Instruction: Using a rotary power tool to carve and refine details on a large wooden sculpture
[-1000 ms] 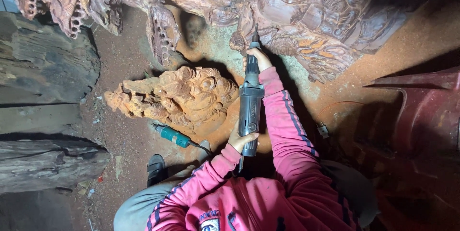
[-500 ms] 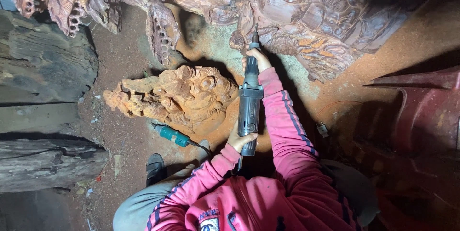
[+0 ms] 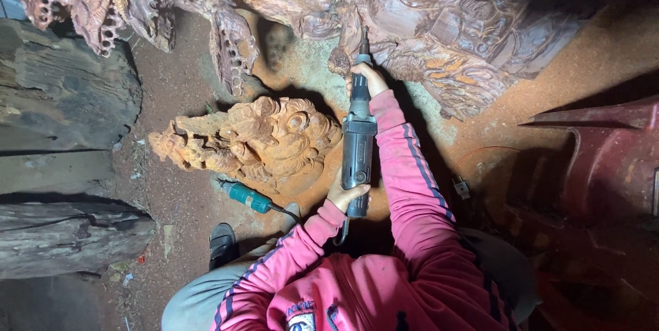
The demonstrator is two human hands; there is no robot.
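Fingers of the right hand (image 3: 369,78) are curled tight around the front neck of a grey power grinder (image 3: 358,147), just behind its thin bit, whose tip meets the lower edge of a large dark wood carving (image 3: 439,22). Fingers of the left hand (image 3: 345,196) are closed around the rear end of the same grinder, where a cord leaves it. Tool body lies nearly upright in the view, between the 2 hands, over ground covered in orange sawdust (image 3: 535,98). Both arms wear pink sleeves (image 3: 412,187) with dark stripes. Left of the grinder, close beside it but apart, sits a smaller pale carved piece (image 3: 254,139). Below that piece lies a second tool with a teal handle (image 3: 246,196), untouched, its cord running toward the person. 1 dark sandal (image 3: 222,243) shows near the grey trouser leg. Rough grey logs (image 3: 62,91) lie at the left edge. Dark red furniture (image 3: 604,159) stands at the right.
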